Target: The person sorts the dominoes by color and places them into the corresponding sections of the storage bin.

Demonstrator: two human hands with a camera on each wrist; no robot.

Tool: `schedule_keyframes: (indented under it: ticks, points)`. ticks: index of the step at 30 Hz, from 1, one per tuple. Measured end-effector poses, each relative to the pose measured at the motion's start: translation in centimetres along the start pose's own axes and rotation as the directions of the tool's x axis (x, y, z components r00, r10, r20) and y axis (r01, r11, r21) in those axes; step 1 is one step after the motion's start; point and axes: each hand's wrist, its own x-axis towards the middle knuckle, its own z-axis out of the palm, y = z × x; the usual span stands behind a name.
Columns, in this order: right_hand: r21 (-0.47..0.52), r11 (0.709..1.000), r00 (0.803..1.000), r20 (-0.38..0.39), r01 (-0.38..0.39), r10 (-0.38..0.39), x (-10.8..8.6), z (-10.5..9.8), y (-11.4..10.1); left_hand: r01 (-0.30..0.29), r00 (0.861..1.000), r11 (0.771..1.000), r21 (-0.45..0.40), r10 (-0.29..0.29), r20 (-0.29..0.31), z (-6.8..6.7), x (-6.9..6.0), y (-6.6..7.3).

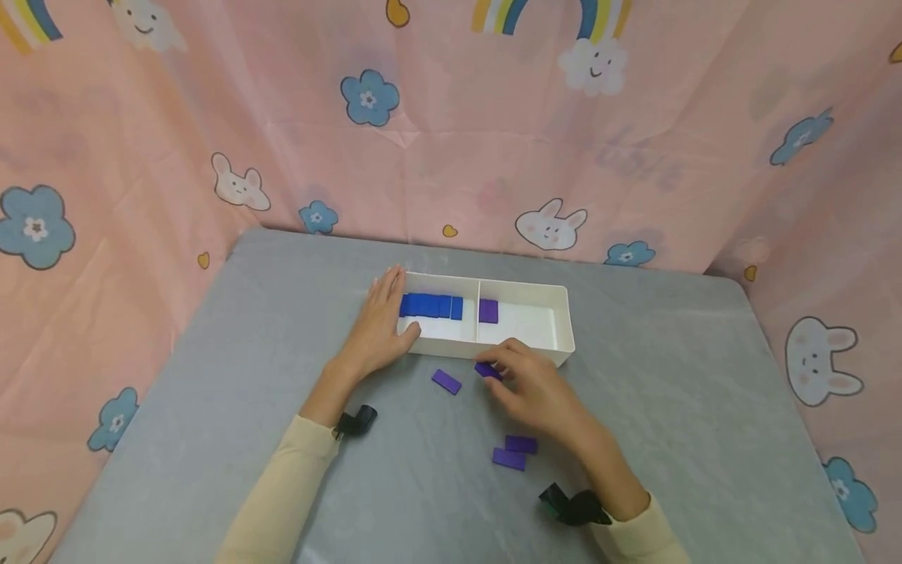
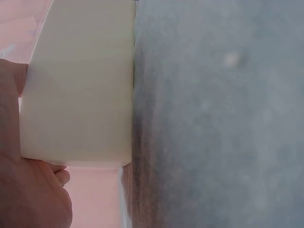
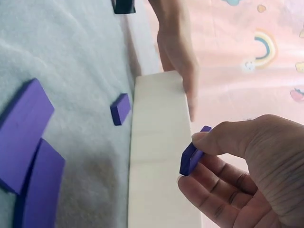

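A white two-compartment box stands on the grey table. Several blue blocks lie in a row in its left compartment, and a purple block lies at the left of the right one. My left hand holds the box's left end, thumb over the front wall, also seen in the left wrist view. Between thumb and fingers my right hand pinches a purple block at the box's front wall. One purple block lies on the table before the box.
Two more purple blocks lie touching or nearly touching on the table, nearer than the right hand. A pink patterned curtain hangs behind the table and along its sides. Dark bands are on both wrists.
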Motion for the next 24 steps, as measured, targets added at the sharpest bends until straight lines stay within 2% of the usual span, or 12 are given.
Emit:
schedule_keyframes:
  ticks: [6, 10, 16, 24]
  points:
    - [0.022, 1.000, 1.000, -0.030, 0.010, -0.009, 0.7, -1.2, 0.3, 0.003, 1.000, 1.000, -0.009, -0.003, 0.004, -0.2, 0.0, 0.1]
    - [0.017, 1.000, 0.999, -0.051, -0.017, 0.018, 1.4, -2.0, 0.3, 0.009, 1.000, 1.000, -0.001, -0.009, 0.008, -0.2, 0.0, 0.0]
    - [-0.037, 0.996, 0.995, -0.055, -0.082, 0.080, 2.5, -2.7, 0.7, 0.021, 1.000, 1.000, 0.009, -0.021, 0.013, -0.4, 0.1, -0.2]
    - [-0.095, 0.992, 0.995, -0.045, -0.088, 0.084, 3.8, -3.4, 1.8, 0.017, 1.000, 1.000, 0.005, -0.017, 0.009, -0.1, 0.2, 0.0]
